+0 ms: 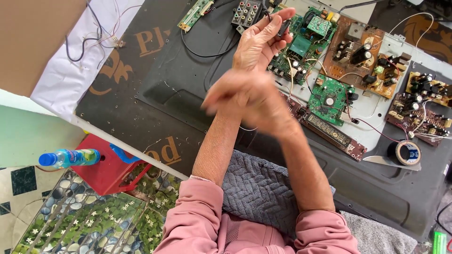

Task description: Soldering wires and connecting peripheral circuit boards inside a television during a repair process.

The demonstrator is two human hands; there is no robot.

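Head view, items as seen from above.

1. My left hand (259,40): raised, palm towards me, fingers together and lightly curled; thumb and fingertips pinch a small dark plug (284,27) on a black cable, just above the green circuit board (303,44).
2. My right hand (245,96): crossed in front of the left wrist and blurred; whether it is spread or closed on anything I cannot tell.
3. Both forearms bare, pink sleeves (197,221) pushed up near the elbows, over a grey knitted cloth (256,188) on my lap.
4. Dark back panel of a flat screen (179,89), lying flat under the hands, with a pale metal plate at its right part.
5. On that plate: a second green board (329,99), two brown boards (358,51) with black capacitors, a long narrow brown board (329,131) (set slantwise), thin red and white wires between them.
6. A connector block with coloured sockets (246,11) at the top edge, beside a slim green strip board (195,13).
7. Roll of tape (407,153), right, on the panel.
8. Plastic bottle with blue cap (68,157), lying on a red stool (110,167), lower left, well apart from the hands.
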